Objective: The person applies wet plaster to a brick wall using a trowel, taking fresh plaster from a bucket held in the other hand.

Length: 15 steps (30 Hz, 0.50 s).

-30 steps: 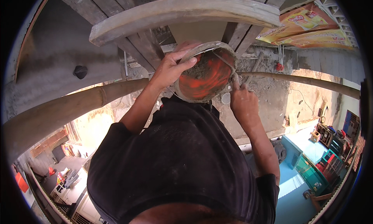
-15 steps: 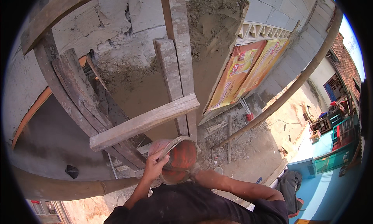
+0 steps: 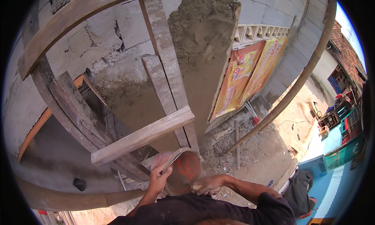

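A round bucket [image 3: 188, 167] with a reddish, mortar-smeared inside is tipped in front of my chest, its mouth facing up towards me. My left hand [image 3: 158, 179] is closed over its left rim, thumb on the inner side. At the bucket's lower right edge, my right hand [image 3: 211, 183] is closed round the pale handle of what looks like a trowel [image 3: 198, 187]. The tool's blade end reaches into the bucket and is mostly hidden. Ahead is a wall with wet, rough grey mortar [image 3: 201, 27] on its upper part and smoother mortar lower down.
A wooden crossbar [image 3: 142, 136] runs just beyond the bucket, fixed to upright timbers [image 3: 166, 57]. Curved-looking planks [image 3: 74, 108] stand at left. A long pole [image 3: 285, 100] slants on the right, past an orange-yellow banner [image 3: 238, 76]. Rubble [image 3: 226, 147] lies on the ground.
The view has shifted, so the wall sits further left. My right hand has turned and the pale handle now shows in it. My left hand keeps its hold on the bucket rim.
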### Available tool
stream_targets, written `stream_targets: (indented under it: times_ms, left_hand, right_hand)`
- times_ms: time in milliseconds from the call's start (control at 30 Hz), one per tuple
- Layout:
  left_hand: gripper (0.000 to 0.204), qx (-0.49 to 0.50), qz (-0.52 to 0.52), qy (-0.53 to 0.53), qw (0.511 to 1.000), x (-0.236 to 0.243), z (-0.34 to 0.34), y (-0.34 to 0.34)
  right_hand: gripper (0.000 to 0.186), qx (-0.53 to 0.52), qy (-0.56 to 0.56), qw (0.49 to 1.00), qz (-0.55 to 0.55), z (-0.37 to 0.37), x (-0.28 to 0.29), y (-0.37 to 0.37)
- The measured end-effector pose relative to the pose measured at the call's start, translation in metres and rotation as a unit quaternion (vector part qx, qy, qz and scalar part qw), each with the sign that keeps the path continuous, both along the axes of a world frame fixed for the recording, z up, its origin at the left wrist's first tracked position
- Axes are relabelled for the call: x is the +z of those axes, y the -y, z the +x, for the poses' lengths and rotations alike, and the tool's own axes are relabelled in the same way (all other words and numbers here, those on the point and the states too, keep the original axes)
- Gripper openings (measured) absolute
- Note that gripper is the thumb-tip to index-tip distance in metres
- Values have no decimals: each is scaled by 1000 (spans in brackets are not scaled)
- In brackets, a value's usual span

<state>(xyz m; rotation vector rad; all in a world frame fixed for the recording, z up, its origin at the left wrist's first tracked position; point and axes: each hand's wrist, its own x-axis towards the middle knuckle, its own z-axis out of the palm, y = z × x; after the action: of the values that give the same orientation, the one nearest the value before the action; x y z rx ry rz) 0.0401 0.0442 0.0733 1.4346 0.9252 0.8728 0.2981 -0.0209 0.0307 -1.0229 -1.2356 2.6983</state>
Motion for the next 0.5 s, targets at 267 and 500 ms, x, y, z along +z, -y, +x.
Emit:
stream_targets:
  times_ms: [267, 500]
  left_hand:
    - [38, 9, -92, 42, 995, -9, -19, -10]
    - [43, -11, -178, 104, 978, -4, -23, -29]
  right_hand:
    - [42, -174, -157, 967, -98, 53, 25, 43]
    - [54, -501, -144, 851, 71, 122, 97, 75]
